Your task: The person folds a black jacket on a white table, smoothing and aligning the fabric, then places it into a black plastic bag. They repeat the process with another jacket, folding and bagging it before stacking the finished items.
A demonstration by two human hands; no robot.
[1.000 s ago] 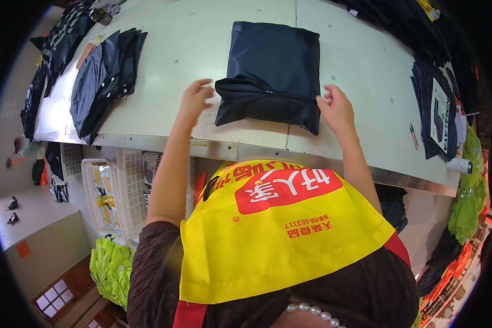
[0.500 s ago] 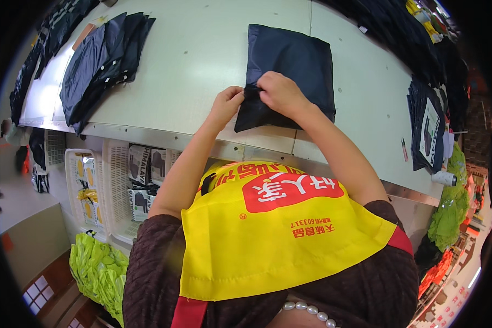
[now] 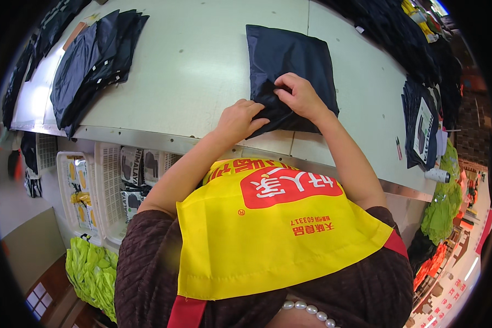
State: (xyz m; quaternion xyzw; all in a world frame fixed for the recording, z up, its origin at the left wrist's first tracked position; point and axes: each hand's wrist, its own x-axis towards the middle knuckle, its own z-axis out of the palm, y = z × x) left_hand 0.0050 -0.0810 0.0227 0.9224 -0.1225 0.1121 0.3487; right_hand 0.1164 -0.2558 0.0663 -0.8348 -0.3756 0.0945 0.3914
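Observation:
A flat, dark navy fabric bag [image 3: 306,54] lies on the pale table in front of me, creased around its near left part. My left hand [image 3: 241,118] rests at the bag's near left edge, thumb spread away from the other fingers, the fingertips touching the fabric. Over the middle of the bag, my right hand [image 3: 300,97] has its fingers curled in toward the thumb, closed on the dark cloth. A gathered fold shows just left of those fingertips. Any small part between them is hidden.
Overlapping dark bags [image 3: 90,65] lie at the table's left. A stack of dark bags with a printed card [image 3: 423,128] sits at the right, beside a thread spool [image 3: 437,175]. White baskets [image 3: 108,186] stand below the table edge; more dark fabric [image 3: 385,41] lies far right.
My left hand has gone from a pinch at the bag's edge to spread fingers, slightly nearer me and right. My right hand has shifted right over the bag. The view has turned slightly.

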